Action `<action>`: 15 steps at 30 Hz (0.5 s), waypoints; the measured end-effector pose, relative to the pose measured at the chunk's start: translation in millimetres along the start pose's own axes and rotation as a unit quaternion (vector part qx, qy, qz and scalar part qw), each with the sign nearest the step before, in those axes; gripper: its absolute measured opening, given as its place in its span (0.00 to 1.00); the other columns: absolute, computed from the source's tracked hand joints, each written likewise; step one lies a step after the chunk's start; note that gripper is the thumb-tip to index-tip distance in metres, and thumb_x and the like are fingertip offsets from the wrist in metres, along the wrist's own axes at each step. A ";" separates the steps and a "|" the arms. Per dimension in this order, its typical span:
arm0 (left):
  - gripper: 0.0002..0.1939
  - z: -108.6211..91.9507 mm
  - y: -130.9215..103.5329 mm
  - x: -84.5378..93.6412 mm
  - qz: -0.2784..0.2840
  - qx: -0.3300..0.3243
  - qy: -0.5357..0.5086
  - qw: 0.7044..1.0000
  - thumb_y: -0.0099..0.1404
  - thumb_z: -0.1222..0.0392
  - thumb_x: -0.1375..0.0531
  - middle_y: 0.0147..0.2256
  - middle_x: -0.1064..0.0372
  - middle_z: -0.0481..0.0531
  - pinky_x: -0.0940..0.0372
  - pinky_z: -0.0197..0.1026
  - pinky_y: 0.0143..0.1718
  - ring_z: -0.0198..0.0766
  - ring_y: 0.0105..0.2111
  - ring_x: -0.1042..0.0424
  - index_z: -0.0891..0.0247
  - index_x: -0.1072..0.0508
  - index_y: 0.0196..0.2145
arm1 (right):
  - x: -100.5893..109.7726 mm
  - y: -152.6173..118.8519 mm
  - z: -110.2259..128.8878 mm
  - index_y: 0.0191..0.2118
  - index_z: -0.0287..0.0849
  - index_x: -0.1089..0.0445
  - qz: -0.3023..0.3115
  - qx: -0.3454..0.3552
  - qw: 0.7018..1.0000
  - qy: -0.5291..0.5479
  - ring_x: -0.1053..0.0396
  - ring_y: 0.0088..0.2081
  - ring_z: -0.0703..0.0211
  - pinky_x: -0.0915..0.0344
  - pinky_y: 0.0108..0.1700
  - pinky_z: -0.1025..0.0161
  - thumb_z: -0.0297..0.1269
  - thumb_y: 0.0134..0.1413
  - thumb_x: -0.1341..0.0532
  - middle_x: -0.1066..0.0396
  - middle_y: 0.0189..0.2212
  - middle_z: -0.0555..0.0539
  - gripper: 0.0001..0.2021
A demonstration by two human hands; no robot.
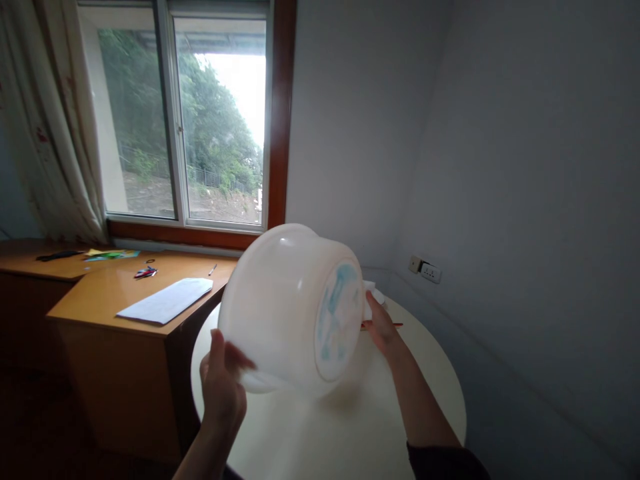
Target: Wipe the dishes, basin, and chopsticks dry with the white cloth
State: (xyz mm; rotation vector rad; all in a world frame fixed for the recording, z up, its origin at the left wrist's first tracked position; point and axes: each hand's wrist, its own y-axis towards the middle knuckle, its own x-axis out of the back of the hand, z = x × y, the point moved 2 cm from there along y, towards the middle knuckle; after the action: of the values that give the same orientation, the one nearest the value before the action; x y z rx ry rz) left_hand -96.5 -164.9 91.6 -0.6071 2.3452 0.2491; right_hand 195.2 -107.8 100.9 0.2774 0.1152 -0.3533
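Observation:
A translucent white plastic basin (280,307) is tipped on its side above a round white table (320,440), its base with a blue pattern facing right. My left hand (223,380) grips its rim at the lower left, the thumb outside and the fingers seen behind the wall. At the right, my right hand (380,323) is by the base edge, next to a white object (373,297) that I cannot make out. Its fingers are partly hidden, so what they hold is unclear.
A wooden desk (105,293) stands at the left with a white paper (170,300), a pen and small items on it. A reddish stick (396,325) lies behind my right hand. Walls and a socket (430,272) are at the right.

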 end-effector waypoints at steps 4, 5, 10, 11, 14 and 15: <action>0.21 -1.4 -1.8 -8.4 -0.035 0.049 -0.054 0.997 0.60 0.49 0.44 0.09 0.45 0.40 0.45 0.31 0.16 0.27 0.11 0.44 0.63 0.40 0.15 | -13.6 -15.7 -27.6 0.51 0.40 0.34 0.001 -0.002 1.000 0.021 0.31 0.47 0.50 0.33 0.45 0.52 0.53 0.56 0.52 0.31 0.48 0.42 0.25; 0.20 -1.0 -2.5 -9.9 -0.041 0.062 -0.063 0.995 0.61 0.50 0.45 0.10 0.45 0.40 0.45 0.30 0.16 0.27 0.11 0.43 0.63 0.40 0.16 | -17.6 -19.8 -32.6 0.52 0.39 0.36 -0.012 0.007 1.000 0.019 0.31 0.47 0.50 0.32 0.44 0.52 0.52 0.56 0.53 0.32 0.49 0.41 0.27; 0.18 5.8 -2.8 -12.7 -0.071 0.132 -0.132 0.980 0.64 0.53 0.47 0.10 0.45 0.38 0.43 0.28 0.15 0.25 0.10 0.42 0.63 0.40 0.19 | -37.4 -43.8 -48.1 0.55 0.34 0.38 -0.071 0.067 0.994 -0.041 0.34 0.50 0.49 0.34 0.48 0.53 0.53 0.58 0.57 0.32 0.49 0.37 0.31; 0.18 7.2 -1.7 -12.2 -0.077 0.144 -0.146 0.976 0.64 0.53 0.47 0.10 0.46 0.38 0.43 0.28 0.14 0.25 0.10 0.43 0.63 0.41 0.19 | -41.4 -49.8 -47.9 0.56 0.33 0.40 -0.082 0.095 0.990 -0.071 0.35 0.52 0.49 0.36 0.50 0.53 0.53 0.59 0.58 0.33 0.50 0.37 0.31; 0.19 10.1 3.4 -9.6 -0.083 0.166 -0.174 0.967 0.64 0.52 0.48 0.09 0.46 0.38 0.46 0.27 0.12 0.24 0.09 0.44 0.63 0.42 0.18 | -53.3 -69.3 -40.9 0.61 0.34 0.50 -0.115 0.195 0.960 -0.165 0.47 0.60 0.53 0.44 0.57 0.51 0.50 0.62 0.61 0.43 0.58 0.38 0.30; 0.20 10.7 5.4 -8.5 -0.082 0.170 -0.179 0.966 0.65 0.52 0.49 0.09 0.47 0.38 0.47 0.27 0.11 0.24 0.09 0.45 0.62 0.43 0.18 | -57.3 -75.7 -37.0 0.62 0.36 0.53 -0.118 0.229 0.947 -0.194 0.52 0.62 0.54 0.48 0.59 0.49 0.49 0.62 0.61 0.48 0.60 0.39 0.29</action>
State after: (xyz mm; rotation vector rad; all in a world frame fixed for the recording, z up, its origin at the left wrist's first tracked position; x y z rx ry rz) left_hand -87.4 -153.6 89.4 -0.5317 1.9175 -0.1117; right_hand 112.4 -146.7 55.9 0.6502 -0.3298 -0.6680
